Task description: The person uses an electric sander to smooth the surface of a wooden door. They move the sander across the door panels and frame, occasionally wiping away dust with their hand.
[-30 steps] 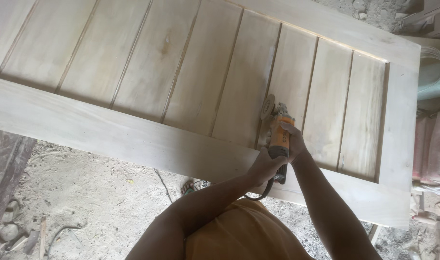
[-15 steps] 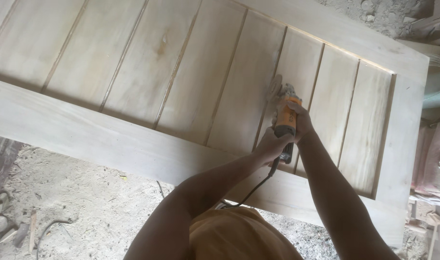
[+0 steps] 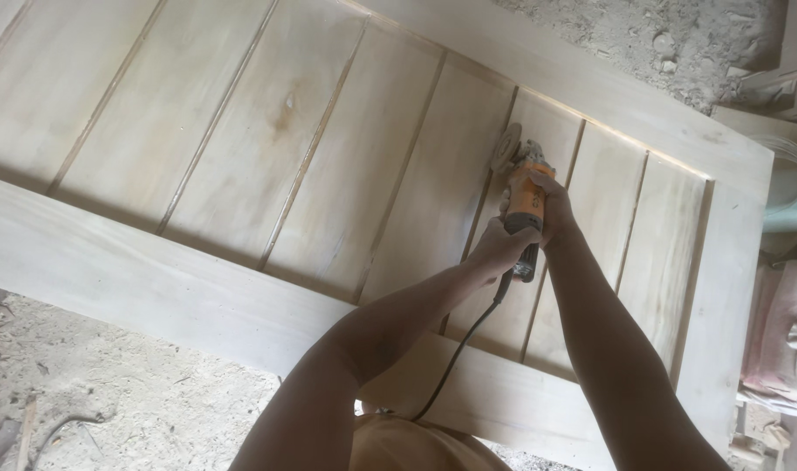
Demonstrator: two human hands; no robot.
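Right now an orange grinder (image 3: 524, 202) is working on a pale wooden door (image 3: 241, 262) that is lying flat, its round sanding disc (image 3: 506, 148) meeting the wood at a groove between two boards toward the far right of the panel. Both hands are gripping the tool: the left hand (image 3: 496, 253) is closing around the rear of the body, where the black cord (image 3: 455, 358) is leaving it, and the right hand (image 3: 551, 214) is wrapping the orange barrel just ahead. The cord is trailing back toward the person, between the forearms, and dropping past the near rail.

Progress, as a judgement: all the boards are looking uniformly pale and dusty, so how much has been smoothed cannot be read from the surface. The disc is sitting at the groove about two boards in from the right edge. Dark lines are showing along several grooves to the left, and the wide near rail (image 3: 136, 279) is showing no tool contact.

Beyond the door, a sawdust-strewn floor (image 3: 154, 401) is showing near left and far right, and bundled cloth (image 3: 786, 340) is lying at the right edge.
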